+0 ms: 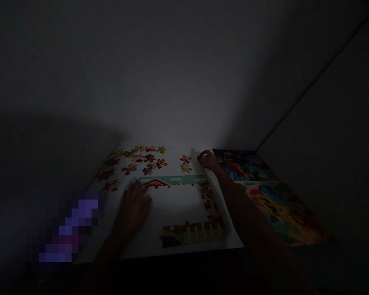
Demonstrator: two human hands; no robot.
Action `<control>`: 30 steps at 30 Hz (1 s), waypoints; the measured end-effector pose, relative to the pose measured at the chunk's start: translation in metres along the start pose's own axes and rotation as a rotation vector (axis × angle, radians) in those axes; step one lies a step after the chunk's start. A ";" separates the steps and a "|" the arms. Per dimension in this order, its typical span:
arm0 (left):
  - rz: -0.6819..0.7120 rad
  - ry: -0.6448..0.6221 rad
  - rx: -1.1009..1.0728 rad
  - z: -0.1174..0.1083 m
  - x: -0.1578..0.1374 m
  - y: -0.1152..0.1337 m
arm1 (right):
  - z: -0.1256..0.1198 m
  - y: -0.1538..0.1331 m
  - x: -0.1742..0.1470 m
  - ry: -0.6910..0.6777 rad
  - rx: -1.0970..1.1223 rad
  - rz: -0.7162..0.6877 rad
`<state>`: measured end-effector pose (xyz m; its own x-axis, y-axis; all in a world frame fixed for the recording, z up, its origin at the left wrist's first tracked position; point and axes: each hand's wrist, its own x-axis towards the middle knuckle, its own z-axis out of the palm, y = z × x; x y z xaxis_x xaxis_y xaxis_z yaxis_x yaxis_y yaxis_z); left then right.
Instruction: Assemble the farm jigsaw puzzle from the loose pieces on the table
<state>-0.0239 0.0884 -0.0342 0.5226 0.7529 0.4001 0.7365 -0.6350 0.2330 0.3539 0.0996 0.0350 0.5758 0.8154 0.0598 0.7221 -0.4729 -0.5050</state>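
A partly joined jigsaw puzzle (184, 180) lies on a white sheet, with its top, right and bottom edges formed around a bare middle. My left hand (133, 207) rests flat by the puzzle's upper left corner, fingers stretched out and holding nothing. Beyond the upper right corner, my right hand (207, 159) has its fingers pinched together on what looks like a small puzzle piece (200, 157), mostly hidden. Two loose puzzle pieces (186, 163) lie just left of that hand. The light is very dim.
Several loose pieces (149, 159) are scattered over the back left of the white sheet (175, 205). On the right lie a dark picture (242, 164) and a yellow picture (273, 205). A pale wall (172, 82) rises behind. A pixelated purple patch (70, 229) is at left.
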 end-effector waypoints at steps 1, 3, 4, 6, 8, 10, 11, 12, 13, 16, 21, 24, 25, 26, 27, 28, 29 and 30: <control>-0.039 -0.009 0.018 0.000 0.001 0.003 | -0.002 0.001 -0.008 0.002 0.017 -0.026; -0.063 -0.065 0.045 -0.001 0.002 0.008 | -0.005 0.003 -0.030 0.012 0.083 -0.087; -0.060 -0.086 0.048 -0.002 0.002 0.011 | -0.006 0.003 -0.045 0.017 0.160 -0.132; -0.054 -0.108 0.033 -0.004 0.003 0.014 | -0.007 0.001 -0.082 -0.031 0.370 -0.187; -0.066 -0.097 -0.008 -0.007 0.002 0.015 | -0.007 -0.008 -0.124 -0.170 0.595 -0.186; -0.091 -0.054 -0.076 -0.010 0.002 0.016 | -0.003 -0.024 -0.164 -0.319 0.729 -0.160; -0.097 -0.026 -0.125 -0.012 0.001 0.016 | 0.001 -0.033 -0.181 -0.373 0.766 -0.146; -0.092 0.002 -0.184 -0.015 -0.001 0.016 | 0.006 -0.042 -0.195 -0.419 0.797 -0.127; -0.075 0.024 -0.253 -0.018 -0.003 0.016 | 0.013 -0.051 -0.206 -0.454 0.836 -0.099; 0.031 -0.003 -0.449 -0.029 -0.015 0.017 | 0.037 -0.070 -0.226 -0.526 0.973 0.021; 0.172 -0.205 -0.482 -0.047 -0.040 0.024 | 0.058 -0.084 -0.234 -0.523 1.109 0.118; 0.168 -0.251 -0.450 -0.051 -0.044 0.027 | 0.058 -0.085 -0.234 -0.538 1.087 0.084; 0.161 -0.257 -0.441 -0.051 -0.044 0.028 | 0.058 -0.085 -0.233 -0.549 1.076 0.053; 0.154 -0.259 -0.432 -0.051 -0.044 0.028 | 0.059 -0.084 -0.231 -0.561 1.068 0.018; 0.149 -0.258 -0.422 -0.050 -0.044 0.028 | 0.060 -0.084 -0.230 -0.573 1.058 -0.017; 0.148 -0.250 -0.412 -0.049 -0.044 0.028 | 0.061 -0.083 -0.229 -0.582 1.046 -0.049; 0.149 -0.237 -0.403 -0.049 -0.044 0.028 | 0.061 -0.082 -0.228 -0.583 1.029 -0.081; 0.150 -0.220 -0.395 -0.048 -0.044 0.027 | 0.060 -0.081 -0.227 -0.566 1.003 -0.116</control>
<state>-0.0474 0.0294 -0.0030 0.7204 0.6396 0.2681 0.4487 -0.7247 0.5230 0.1413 -0.0275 0.0105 0.0883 0.9893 -0.1157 -0.0153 -0.1148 -0.9933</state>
